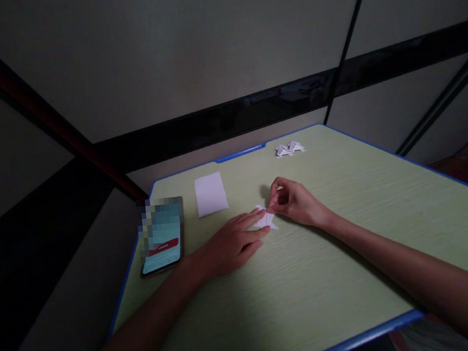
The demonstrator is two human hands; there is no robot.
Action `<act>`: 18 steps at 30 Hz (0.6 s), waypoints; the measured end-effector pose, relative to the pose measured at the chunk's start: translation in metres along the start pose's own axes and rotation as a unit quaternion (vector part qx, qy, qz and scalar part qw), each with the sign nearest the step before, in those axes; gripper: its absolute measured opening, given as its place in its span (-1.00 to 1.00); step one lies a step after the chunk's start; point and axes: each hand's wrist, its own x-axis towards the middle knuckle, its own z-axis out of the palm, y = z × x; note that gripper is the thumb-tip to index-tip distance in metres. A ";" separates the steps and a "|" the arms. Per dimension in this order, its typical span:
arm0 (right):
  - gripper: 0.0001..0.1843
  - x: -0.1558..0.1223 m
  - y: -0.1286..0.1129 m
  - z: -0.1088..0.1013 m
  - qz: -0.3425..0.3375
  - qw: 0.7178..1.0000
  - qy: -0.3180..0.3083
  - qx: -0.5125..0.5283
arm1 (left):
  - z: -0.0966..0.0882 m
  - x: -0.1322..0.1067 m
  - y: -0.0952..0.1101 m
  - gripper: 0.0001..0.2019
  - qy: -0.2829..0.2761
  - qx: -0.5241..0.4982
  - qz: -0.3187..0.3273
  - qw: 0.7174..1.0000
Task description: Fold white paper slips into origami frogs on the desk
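Observation:
A small piece of folded white paper [266,219] with pointed corners lies on the table in front of me. My left hand [242,239] rests flat with its fingers stretched out, and the fingertips press on the paper's left part. At the upper right of the same paper, my right hand [292,199] pinches a corner between thumb and forefinger, its other fingers curled. The fingers cover parts of the paper, so its full shape is hidden.
A white paper sheet [211,194] lies behind my left hand. On the left stands a phone [162,236] lying face up, its screen lit and partly blurred. Two folded paper figures [289,149] sit at the back of the blue-edged table [372,261]. Cabinet panels [207,52] rise behind.

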 end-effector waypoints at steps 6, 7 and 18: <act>-0.76 -0.004 -0.003 0.003 -0.005 1.000 0.019 -0.024 | -0.001 0.000 0.002 -0.67 0.005 -0.010 0.001 1.000; -0.76 -0.004 -0.003 0.003 -0.006 0.999 0.024 -0.036 | -0.001 0.000 0.002 -0.66 0.004 -0.007 0.001 1.000; -0.77 0.000 -0.007 0.003 0.025 0.999 0.001 -0.029 | -0.001 0.000 0.004 -0.67 0.015 -0.017 0.005 1.000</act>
